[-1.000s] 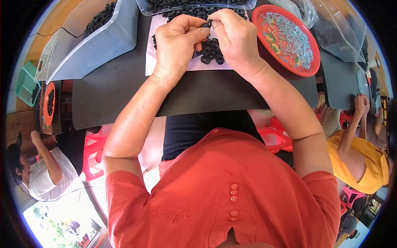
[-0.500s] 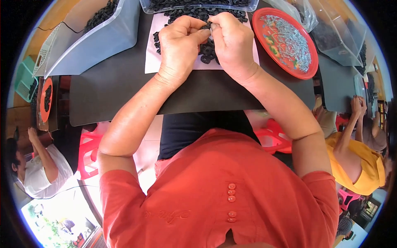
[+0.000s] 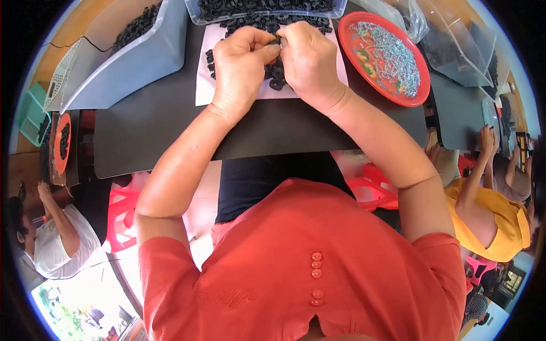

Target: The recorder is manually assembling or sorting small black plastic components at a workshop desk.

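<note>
My left hand and my right hand meet over a white sheet on the dark table. The left thumb and forefinger pinch a small black part, mostly hidden by the fingers. Against it the right fingertips press from the other side, closed on something too small to make out. Below and around the hands lie loose black parts, spread over the sheet. To the right of my right hand is a red plate with many small silvery pieces, perhaps screws or pins.
A clear bin of black parts stands behind the sheet. At left is a large greyish bin, also holding black parts. Plastic bags and another clear bin are at right. People sit working on both sides, with red stools nearby.
The table and things on it appear shifted slightly left in view. My hands stay together in the same pinching pose, with small finger movements.
</note>
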The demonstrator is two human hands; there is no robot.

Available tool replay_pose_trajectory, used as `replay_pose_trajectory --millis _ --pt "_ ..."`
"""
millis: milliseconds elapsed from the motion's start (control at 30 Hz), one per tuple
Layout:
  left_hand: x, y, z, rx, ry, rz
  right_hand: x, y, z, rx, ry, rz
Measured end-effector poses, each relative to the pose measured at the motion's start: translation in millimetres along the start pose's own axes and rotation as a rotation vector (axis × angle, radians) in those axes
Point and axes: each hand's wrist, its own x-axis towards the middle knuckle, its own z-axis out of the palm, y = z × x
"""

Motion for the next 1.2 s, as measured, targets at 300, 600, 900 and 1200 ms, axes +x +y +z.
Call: replay_pose_trajectory --millis 300,600,900,1200 --pt "-1.1 -3.1 -0.9 0.082 0.05 0.106 2.5 -11.7 -3.8 0.04 -0.016 0.103" --pt "1.4 2.7 -3.1 -0.071 0.024 0.02 4.8 -9.1 0.0 0.251 -0.018 0.26" --pt "11.4 2.1 -14.3 -0.345 -0.122 -0.143 9.5 -4.1 -11.3 0.447 -0.064 0.338" --pt "15.1 -1.2 -14.2 -0.467 -0.129 -0.173 13.0 -1.8 -6.6 -0.013 -0.036 0.024"
